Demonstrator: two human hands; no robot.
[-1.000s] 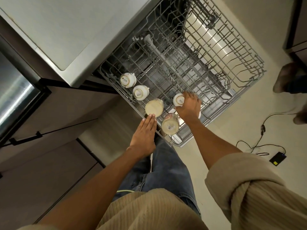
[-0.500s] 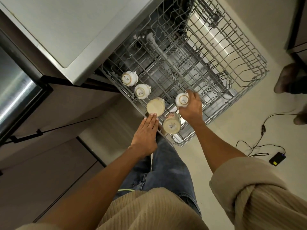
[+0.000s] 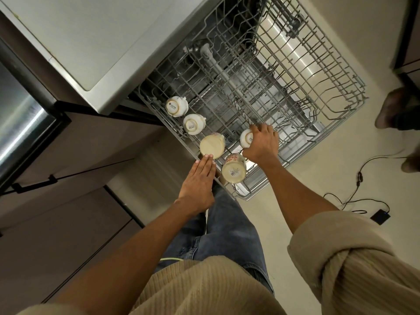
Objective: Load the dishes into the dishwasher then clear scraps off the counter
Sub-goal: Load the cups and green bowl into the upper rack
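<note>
The dishwasher's upper wire rack is pulled out over the floor. Along its left side stand upside-down cups: two small white cups, a cream mug and a patterned mug with a barcode sticker. My right hand grips a third small white cup upside down in the rack. My left hand lies flat, fingers together, its fingertips touching the rack's front-left rail beside the cream mug.
The grey countertop runs above the dishwasher, with dark cabinet fronts to the left. A black cable and small box lie on the pale floor at right. Another person's feet stand at the right edge.
My right hand has shifted the small white cup slightly up and right within the rack. My left hand has stayed on the rail.
</note>
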